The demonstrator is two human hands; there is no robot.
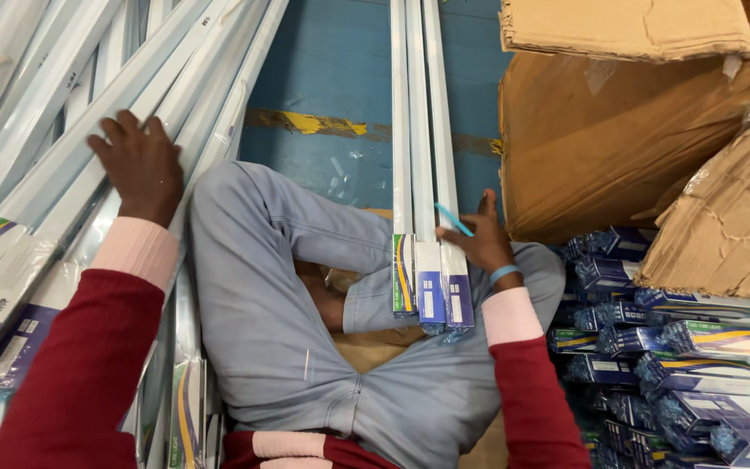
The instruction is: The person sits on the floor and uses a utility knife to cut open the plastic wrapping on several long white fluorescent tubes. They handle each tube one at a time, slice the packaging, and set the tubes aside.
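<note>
Head view, looking down on crossed legs in pale grey trousers (279, 330) on a blue floor (332, 78). Left hand (139, 165) spread flat, fingers open, pressing on a leaning heap of long white tube boxes (62, 156) at the left; nothing clamped there, just palm and fingertips on the packaging. Right hand (477, 239) beside three long white tube boxes (423, 174) lying side by side over the right knee, their near ends with blue and green labels overhanging the leg. Between the fingers of that hand a thin light-blue pen (453, 220), tip toward the boxes; grip partly hidden, closed around the pen as far as can be seen. Light-blue band (503, 274) on the right wrist. Hands well apart, one at each side of the lap.

Room for moving: narrow. Left edge walled by the slanting heap, which touches the left thigh. Right edge walled by torn brown cardboard cartons (609, 148) and, below them, a stack of short blue-ended boxes in clear wrap (653, 347) just beside the right forearm. Open floor only in the strip between the heap and the three boxes, with a worn yellow stripe (305, 123) across it, and a thinner strip between the boxes and the cartons.
</note>
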